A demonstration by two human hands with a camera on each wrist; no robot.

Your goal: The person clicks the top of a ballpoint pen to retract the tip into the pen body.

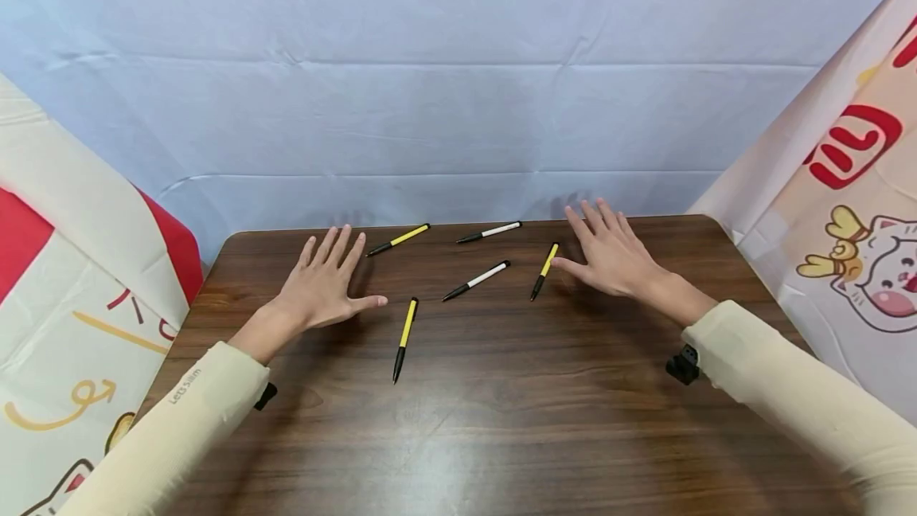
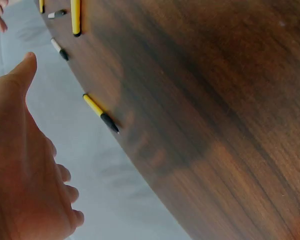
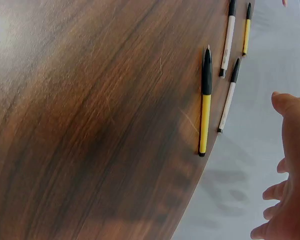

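Both hands hover above the table with fingers spread, holding nothing. My left hand is nearest to a yellow pen at the front and another yellow pen near the back edge. My right hand is beside a third yellow pen, its thumb overlapping the pen's edge in the head view. Between the hands lie two white pens, one at the back and one nearer the middle. All the pens have black grips. In the right wrist view, the yellow pen lies apart from the hand.
The dark wooden table ends at a pale blue cloth backdrop. Printed cloths hang at the left and right. Small black devices, such as the right one, sit at the wrists.
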